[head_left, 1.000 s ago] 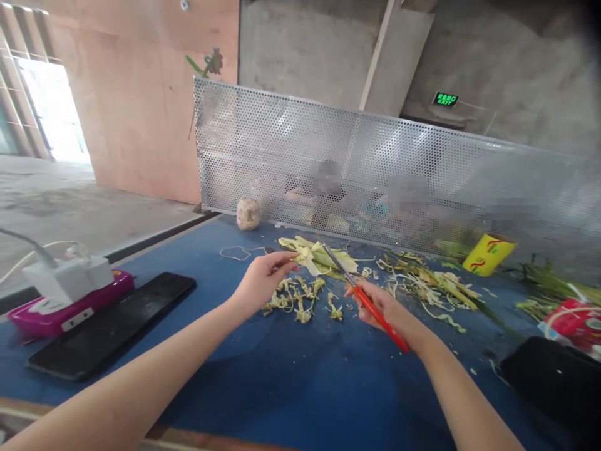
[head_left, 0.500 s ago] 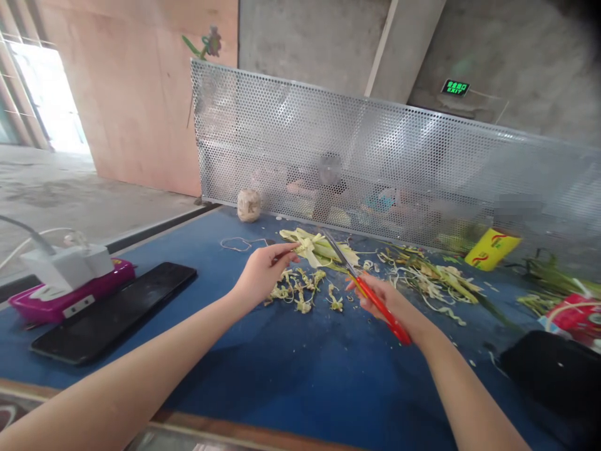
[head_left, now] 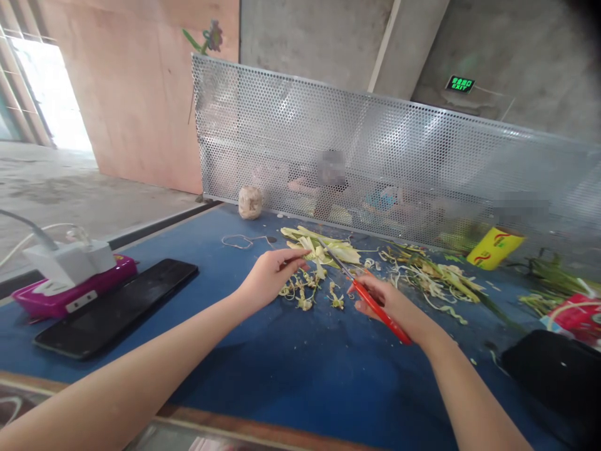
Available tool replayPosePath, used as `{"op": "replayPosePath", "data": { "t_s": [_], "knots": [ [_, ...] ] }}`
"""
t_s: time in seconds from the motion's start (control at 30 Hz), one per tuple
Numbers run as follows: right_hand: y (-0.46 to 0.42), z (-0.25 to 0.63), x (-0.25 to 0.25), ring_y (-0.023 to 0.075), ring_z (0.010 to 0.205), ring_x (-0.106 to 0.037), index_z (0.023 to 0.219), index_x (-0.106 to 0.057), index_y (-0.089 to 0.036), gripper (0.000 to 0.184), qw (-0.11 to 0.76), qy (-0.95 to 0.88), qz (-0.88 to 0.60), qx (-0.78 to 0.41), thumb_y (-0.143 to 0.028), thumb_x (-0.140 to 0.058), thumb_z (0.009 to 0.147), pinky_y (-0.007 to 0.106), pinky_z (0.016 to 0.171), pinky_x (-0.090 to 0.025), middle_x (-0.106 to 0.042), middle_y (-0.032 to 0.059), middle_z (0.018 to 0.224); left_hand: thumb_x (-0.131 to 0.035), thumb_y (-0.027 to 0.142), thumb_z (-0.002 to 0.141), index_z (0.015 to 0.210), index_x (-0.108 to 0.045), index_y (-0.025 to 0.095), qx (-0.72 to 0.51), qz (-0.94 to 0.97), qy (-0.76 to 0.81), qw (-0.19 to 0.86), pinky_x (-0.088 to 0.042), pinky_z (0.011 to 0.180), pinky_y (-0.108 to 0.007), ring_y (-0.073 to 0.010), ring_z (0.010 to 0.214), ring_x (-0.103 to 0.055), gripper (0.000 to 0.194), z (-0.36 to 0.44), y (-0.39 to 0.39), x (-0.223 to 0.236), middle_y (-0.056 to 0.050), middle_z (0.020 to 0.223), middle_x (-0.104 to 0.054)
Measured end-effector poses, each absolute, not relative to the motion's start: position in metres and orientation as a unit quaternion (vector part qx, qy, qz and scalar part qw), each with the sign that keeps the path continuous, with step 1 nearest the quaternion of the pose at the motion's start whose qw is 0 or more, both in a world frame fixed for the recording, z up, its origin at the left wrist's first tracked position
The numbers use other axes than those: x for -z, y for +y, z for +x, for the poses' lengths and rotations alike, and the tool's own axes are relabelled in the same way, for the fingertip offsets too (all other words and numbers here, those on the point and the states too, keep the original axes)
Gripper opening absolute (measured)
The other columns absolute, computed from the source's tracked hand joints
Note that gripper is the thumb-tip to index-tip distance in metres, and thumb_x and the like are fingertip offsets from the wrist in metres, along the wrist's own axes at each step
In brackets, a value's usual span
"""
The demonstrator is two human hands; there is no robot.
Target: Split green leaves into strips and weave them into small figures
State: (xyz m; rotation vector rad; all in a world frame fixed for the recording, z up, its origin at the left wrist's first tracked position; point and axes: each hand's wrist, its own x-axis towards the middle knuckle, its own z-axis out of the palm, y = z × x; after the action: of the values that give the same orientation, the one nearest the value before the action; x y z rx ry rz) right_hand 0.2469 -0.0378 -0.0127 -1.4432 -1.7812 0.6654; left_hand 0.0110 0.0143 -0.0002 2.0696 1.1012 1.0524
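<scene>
My left hand (head_left: pixel 271 275) is closed in a pinch on a pale green husk strip (head_left: pixel 320 255), which looks folded or knotted. My right hand (head_left: pixel 389 300) grips scissors (head_left: pixel 381 314) with red handles, their blades pointing up and left, close to the strip. Whether the blades touch it I cannot tell. Behind the strip lies a pile of flat pale green husk leaves (head_left: pixel 345 246). Below it, several small curled, knotted pieces (head_left: pixel 304 293) rest on the blue table (head_left: pixel 300 369); my left fingers cover some of them.
Frayed trimmings (head_left: pixel 436 279) lie to the right, near a yellow roll (head_left: pixel 495 248). A black object (head_left: pixel 551 369) sits at the right edge. At left are a black phone (head_left: pixel 117 307) and a purple power strip (head_left: pixel 75 291). A perforated metal screen (head_left: pixel 291 138) borders the back.
My left hand has moved slightly right with the husk strip, over some curled pieces. The scissors, still in my right hand, have shifted slightly left and down. The view has tilted a little.
</scene>
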Motion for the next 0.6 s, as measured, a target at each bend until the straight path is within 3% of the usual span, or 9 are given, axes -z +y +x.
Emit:
{"op": "replayPosePath", "data": {
  "t_s": [0.3,0.43,0.6],
  "knots": [
    [-0.0432,0.2449,0.0052,0.0120,0.057,-0.047,0.072,-0.057,-0.018,0.023,0.336,-0.702,-0.535,-0.330,-0.039,-0.063,0.066,0.023,0.055,-0.039,-0.049,-0.0020,0.064,-0.043,0.028,0.083,0.111,-0.059,0.019,-0.386,0.785,0.412,0.255,-0.046,0.069,-0.025,-0.0153,0.078,-0.063,0.034,0.0098,0.0150,-0.0011,-0.001,0.087,-0.071],
    [-0.0452,0.2435,0.0026,0.0103,0.054,-0.040,0.074,-0.055,-0.017,0.026,0.316,-0.699,-0.541,-0.345,-0.042,-0.062,0.067,0.022,0.051,-0.034,-0.042,-0.0035,0.061,-0.043,0.028,0.083,0.111,-0.059,0.019,-0.387,0.782,0.415,0.257,-0.046,0.072,-0.024,-0.0151,0.080,-0.062,0.033,0.0097,0.0142,-0.0027,-0.001,0.088,-0.071],
    [-0.0427,0.2441,0.0055,0.0091,0.050,-0.038,0.075,-0.057,-0.018,0.027,0.325,-0.688,-0.540,-0.361,-0.042,-0.063,0.065,0.021,0.046,-0.031,-0.043,-0.0037,0.059,-0.042,0.027,0.083,0.111,-0.059,0.019,-0.388,0.782,0.414,0.259,-0.046,0.072,-0.025,-0.0151,0.080,-0.063,0.033,0.0093,0.0151,-0.0016,-0.001,0.087,-0.071]
  ]
}}
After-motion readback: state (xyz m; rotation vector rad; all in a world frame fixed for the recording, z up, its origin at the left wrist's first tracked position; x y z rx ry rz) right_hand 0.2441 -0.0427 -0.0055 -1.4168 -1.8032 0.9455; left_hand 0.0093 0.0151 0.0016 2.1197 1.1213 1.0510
